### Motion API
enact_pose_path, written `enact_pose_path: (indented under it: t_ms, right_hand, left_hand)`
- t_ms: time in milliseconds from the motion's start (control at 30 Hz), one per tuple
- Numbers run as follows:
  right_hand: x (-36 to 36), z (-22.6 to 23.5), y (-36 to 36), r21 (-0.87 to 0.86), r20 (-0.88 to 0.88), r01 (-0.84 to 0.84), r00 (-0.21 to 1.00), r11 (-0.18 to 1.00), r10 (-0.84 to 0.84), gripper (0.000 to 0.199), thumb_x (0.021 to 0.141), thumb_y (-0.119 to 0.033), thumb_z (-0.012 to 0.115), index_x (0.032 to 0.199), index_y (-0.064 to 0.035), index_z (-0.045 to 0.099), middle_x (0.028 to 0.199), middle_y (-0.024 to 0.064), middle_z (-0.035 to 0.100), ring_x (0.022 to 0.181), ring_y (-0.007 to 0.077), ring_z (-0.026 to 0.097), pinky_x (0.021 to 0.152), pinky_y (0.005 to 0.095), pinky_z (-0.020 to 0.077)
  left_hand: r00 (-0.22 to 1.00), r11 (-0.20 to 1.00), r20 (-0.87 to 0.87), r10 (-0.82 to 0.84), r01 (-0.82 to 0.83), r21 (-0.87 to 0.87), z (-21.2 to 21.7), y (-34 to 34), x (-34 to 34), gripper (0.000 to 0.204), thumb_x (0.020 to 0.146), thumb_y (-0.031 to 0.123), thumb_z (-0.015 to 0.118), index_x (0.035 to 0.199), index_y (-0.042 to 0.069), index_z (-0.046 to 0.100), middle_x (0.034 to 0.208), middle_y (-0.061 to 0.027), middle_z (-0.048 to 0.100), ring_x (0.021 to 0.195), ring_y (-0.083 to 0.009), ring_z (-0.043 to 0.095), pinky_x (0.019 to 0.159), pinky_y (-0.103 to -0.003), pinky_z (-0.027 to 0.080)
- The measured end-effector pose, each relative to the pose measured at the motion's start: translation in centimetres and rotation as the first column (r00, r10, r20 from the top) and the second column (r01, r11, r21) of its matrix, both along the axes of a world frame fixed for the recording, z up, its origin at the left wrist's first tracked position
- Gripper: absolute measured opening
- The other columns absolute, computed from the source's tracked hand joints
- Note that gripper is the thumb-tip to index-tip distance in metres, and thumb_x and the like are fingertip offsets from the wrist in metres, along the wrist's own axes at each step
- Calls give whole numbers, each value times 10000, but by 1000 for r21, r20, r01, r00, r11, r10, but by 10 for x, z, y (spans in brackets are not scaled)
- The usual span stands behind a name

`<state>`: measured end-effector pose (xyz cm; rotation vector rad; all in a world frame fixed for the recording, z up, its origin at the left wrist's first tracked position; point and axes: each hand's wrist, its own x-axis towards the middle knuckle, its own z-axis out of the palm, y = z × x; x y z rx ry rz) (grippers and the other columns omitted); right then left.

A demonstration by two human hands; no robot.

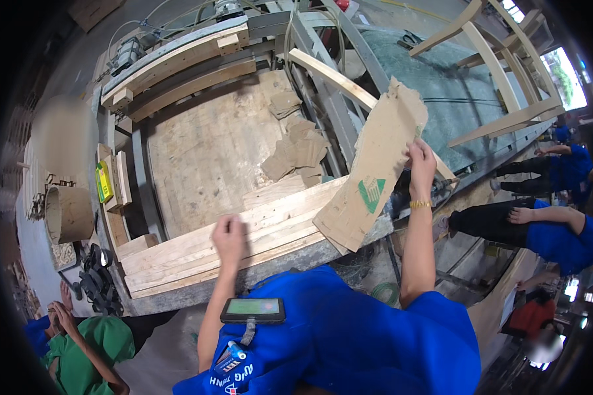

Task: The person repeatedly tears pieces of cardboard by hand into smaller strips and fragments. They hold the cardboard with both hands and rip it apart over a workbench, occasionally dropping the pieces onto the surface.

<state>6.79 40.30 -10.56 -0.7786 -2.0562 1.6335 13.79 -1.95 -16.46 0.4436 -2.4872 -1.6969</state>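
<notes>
My right hand (420,159) pinches the right edge of a torn strip of brown cardboard (382,158) with a green mark on it. The strip slants over the right end of several pale wooden boards (277,220), which lie side by side along the near edge of the bench. Above the middle of these boards is my left hand (229,240), its fingers curled closed, with nothing visible in them. Torn cardboard pieces (296,145) lie on the plywood panel (204,138) beyond the boards. A wooden bar (333,76) passes beneath the strip.
Curved wooden parts (191,85) sit in the metal frame at the far left. A yellow-green box (104,182) rests on blocks at left. On the green surface at right stands a wooden chair frame (494,66). People in blue (560,230) and green (99,349) are nearby.
</notes>
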Motion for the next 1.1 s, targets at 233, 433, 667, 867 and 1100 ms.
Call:
enact_pose_path:
  t_ms: [233,433,667,867,1100]
  right_hand:
    - [105,-55,-38,111,407,-209,901,972,147,360,835,-143,618,1110,71,529,812,72,634,701,101,567,612,235,459]
    - [147,-80,-64,-131,446,-117,880,984,164,334,842,-159,626,1088,39,518,762,39,582,575,74,493,441,232,390]
    - [130,-26,-82,-669,72,-199,942,716,328,253,897,-234,544,1045,-29,536,826,26,577,598,82,517,440,201,380]
    - [82,-28,-78,-97,143,-527,832,844,536,191,929,-184,484,895,-6,541,809,36,544,632,111,468,535,240,369]
    - [47,65,-163,590,274,-728,587,349,762,146,894,-116,489,883,29,506,759,185,488,697,358,476,630,392,401]
  left_hand:
    - [716,713,-3,-698,695,-94,2,104,6,247,776,178,602,937,-9,611,868,-209,610,805,-360,600,738,-417,483]
    - [672,673,-29,-740,739,-20,-17,148,29,246,699,192,607,834,-12,586,770,-207,587,776,-403,567,729,-470,458]
    - [688,685,122,-715,656,318,2,143,19,336,672,177,671,938,-22,617,875,-190,631,838,-299,615,766,-372,476]
    - [597,561,-58,-800,780,277,8,130,4,398,691,167,683,1040,-5,598,974,-172,614,923,-296,590,787,-352,464]
    - [543,811,-602,-585,394,-432,105,65,-17,454,705,205,684,1102,31,551,1156,-156,487,1030,-277,512,922,-427,368]
